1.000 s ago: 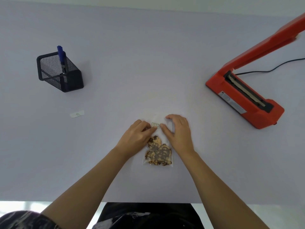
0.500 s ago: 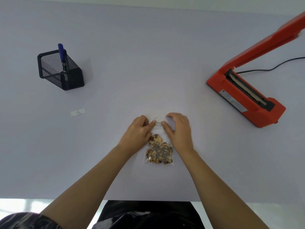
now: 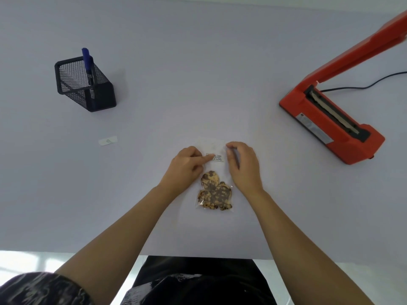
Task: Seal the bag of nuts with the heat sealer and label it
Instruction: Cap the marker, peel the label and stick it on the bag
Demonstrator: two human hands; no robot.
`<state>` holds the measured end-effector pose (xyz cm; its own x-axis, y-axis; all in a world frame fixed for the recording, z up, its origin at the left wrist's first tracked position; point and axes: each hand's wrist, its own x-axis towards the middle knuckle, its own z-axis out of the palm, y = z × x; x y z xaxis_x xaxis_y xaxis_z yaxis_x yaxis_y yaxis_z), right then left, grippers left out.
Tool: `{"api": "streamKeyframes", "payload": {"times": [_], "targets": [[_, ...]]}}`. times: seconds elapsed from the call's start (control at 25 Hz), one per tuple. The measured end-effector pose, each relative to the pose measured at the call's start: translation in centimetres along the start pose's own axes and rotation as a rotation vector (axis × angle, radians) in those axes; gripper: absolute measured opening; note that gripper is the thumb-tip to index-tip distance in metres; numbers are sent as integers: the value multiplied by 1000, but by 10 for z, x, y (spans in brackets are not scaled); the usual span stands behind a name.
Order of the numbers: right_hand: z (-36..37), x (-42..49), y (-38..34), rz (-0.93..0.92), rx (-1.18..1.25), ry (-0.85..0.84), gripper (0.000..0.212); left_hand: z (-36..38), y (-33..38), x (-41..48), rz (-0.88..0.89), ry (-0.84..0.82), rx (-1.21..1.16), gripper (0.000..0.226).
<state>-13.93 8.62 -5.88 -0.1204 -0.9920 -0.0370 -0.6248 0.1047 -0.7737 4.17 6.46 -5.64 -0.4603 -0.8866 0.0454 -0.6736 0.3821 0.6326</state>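
Observation:
A clear bag of nuts (image 3: pixel 214 193) lies flat on the pale table (image 3: pixel 198 73) in front of me, nuts gathered at its near end. A small white label (image 3: pixel 217 157) with handwriting sits on the bag's empty upper part. My left hand (image 3: pixel 187 167) presses its index finger on the label's left end. My right hand (image 3: pixel 243 166) rests on the bag's right edge, fingers curled beside the label. The red heat sealer (image 3: pixel 330 122) stands to the right with its arm raised.
A black mesh pen holder (image 3: pixel 86 86) with a blue pen (image 3: pixel 88 62) stands at the far left. A small white backing strip (image 3: pixel 108 141) lies left of the bag. The sealer's black cable (image 3: pixel 374 83) runs off to the right.
My right fingers have drawn back from the label to the bag's edge, uncovering its writing. My left index finger now lies along the label's left end.

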Motion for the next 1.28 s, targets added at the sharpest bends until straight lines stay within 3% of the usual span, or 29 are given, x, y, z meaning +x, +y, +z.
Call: {"api": "streamKeyframes", "payload": {"times": [0.16,0.24,0.4,0.52,0.68,0.8,1.04,1.28], "targets": [[-26,-17,-6,16,43,14,28,-10,13,-20,-138,162,-133,28],[-34,-36,-10,64,32,27,30,-10,29,-36,-299,208,-161,30],[-30,-78,-22,344,18,-136,52,-3,60,-64,-615,75,-271,49],[-18,-85,-26,391,34,-192,53,0,67,-67,-747,78,-444,47],[-15,-59,-41,479,243,-113,42,-18,59,-46,-778,119,-520,45],[-20,-21,-60,434,335,-84,44,-45,50,-15,-741,176,-585,44],[-29,94,-96,277,412,-1,46,-103,18,90,-631,242,-702,45],[-20,196,-91,269,400,47,46,-119,-23,190,-617,198,-758,48]]}}
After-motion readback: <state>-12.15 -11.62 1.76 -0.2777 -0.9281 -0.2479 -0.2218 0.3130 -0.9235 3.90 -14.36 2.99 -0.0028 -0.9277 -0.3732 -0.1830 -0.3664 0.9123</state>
